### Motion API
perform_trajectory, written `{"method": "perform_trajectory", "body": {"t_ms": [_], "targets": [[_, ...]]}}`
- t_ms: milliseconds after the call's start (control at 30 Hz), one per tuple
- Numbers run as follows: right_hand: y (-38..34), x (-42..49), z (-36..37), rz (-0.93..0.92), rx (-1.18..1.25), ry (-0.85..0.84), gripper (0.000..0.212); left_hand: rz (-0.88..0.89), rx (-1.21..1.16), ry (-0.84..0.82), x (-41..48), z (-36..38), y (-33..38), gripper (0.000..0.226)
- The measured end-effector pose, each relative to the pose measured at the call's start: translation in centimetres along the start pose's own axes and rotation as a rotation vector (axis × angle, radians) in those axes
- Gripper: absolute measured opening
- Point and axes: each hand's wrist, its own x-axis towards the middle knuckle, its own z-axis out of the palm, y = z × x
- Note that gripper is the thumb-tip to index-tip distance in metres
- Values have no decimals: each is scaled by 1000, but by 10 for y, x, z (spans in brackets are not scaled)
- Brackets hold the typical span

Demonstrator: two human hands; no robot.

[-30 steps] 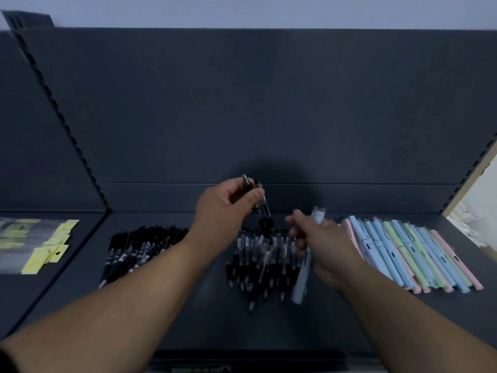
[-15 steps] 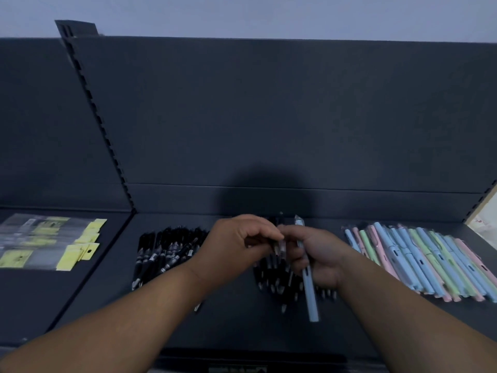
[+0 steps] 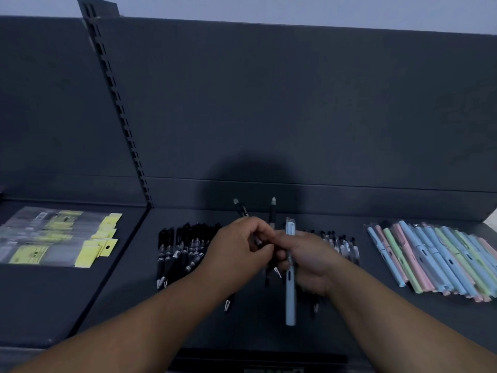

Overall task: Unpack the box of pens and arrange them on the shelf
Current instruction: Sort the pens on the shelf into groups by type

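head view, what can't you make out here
Head view:
- black pens in the left hand: count hidden by curled fingers.
- middle pen pile: partly behind the right hand holding a blue pen.
- yellow packets: print too blurred.
- dark thing at bottom edge: cut off by the frame.

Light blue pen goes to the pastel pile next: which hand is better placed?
Right. The right hand holds the light blue pen in its grip, and the pastel pile lies on that hand's side. The left hand grips black pens and would need to cross over.
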Motion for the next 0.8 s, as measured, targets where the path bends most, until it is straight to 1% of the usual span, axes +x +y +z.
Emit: {"method": "perform_trajectory", "body": {"t_ms": [33,100,133,200,300,367,467,567,667,800], "targets": [[2,2,2,3,6,9,11,-15,15,3,-1,-3,-3,22],[6,5,5,6,9,40,25,-27,58,-3,0,-8,-10,18],[7,5,7,1,-5,48,28,-32,79,-11,1,-12,-14,17],[7,5,8,-21,-90,78,23,-57,154,-62,6,-24,-25,20],[4,4,3,-118,-315,238,12,-95,356,-228,13,-45,-48,23],[1,1,1,-194,-403,330,6,-92,451,-342,15,-55,-62,20],[-5,-3,2,-288,-508,395,6,-48,574,-461,16,-56,-76,23],[-7,-8,3,-352,-637,394,13,-6,650,-456,13,-54,-86,34],[-5,-13,1,-361,-706,410,15,24,686,-460,10,-53,-93,36],[-1,-21,-4,-309,-654,411,16,38,665,-458,13,-50,-96,33]]}}
